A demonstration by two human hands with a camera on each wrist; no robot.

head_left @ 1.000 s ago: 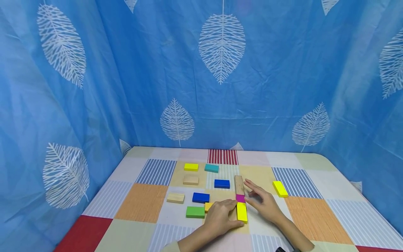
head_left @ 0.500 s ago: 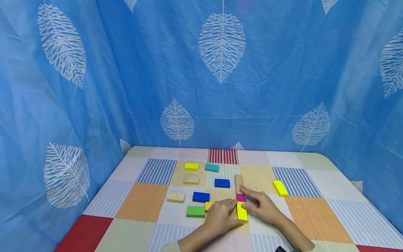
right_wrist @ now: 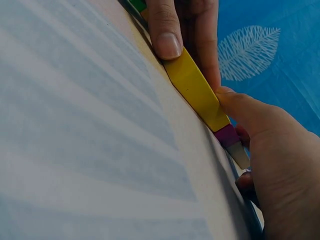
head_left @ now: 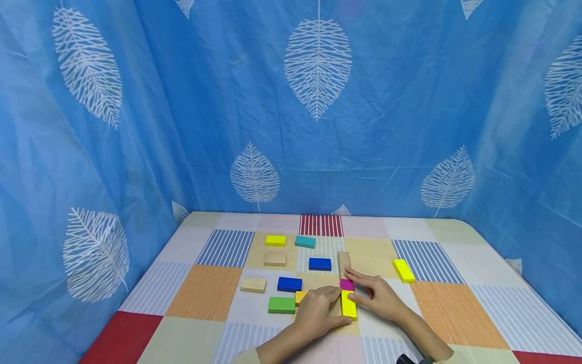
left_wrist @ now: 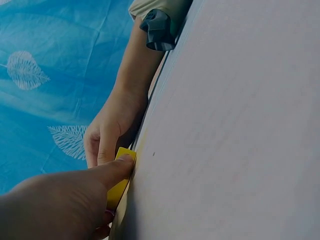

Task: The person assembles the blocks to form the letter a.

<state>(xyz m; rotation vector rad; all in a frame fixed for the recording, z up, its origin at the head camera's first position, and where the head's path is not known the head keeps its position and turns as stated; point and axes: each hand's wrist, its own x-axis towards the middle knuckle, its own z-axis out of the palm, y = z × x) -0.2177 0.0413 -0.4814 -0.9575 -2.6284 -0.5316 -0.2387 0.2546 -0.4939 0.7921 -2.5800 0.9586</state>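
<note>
A yellow block [head_left: 348, 307], a magenta block [head_left: 347, 285] and a plain wooden block [head_left: 344, 263] lie end to end in a row on the table. My left hand [head_left: 317, 311] pinches the yellow block, its thumb at the near end and fingers along the left side. With my right hand [head_left: 379, 299], I touch the row from the right: the thumb presses the yellow block's edge and the forefinger reaches the wooden block. The right wrist view shows the yellow block [right_wrist: 197, 92] below both thumbs. My left hand partly covers an orange-yellow block [head_left: 299, 297].
Left of the row lie a green block [head_left: 281, 305], blue blocks [head_left: 289, 284], wooden blocks [head_left: 253, 285], a teal block [head_left: 305, 241] and another yellow block [head_left: 275, 240]. One more yellow block [head_left: 403, 271] sits to the right. Blue curtains [head_left: 386, 126] surround the patchwork-covered table [head_left: 200, 336].
My right hand has shifted from beside the row onto it, its thumb moving from near the magenta block to the yellow one. My left hand stays in place.
</note>
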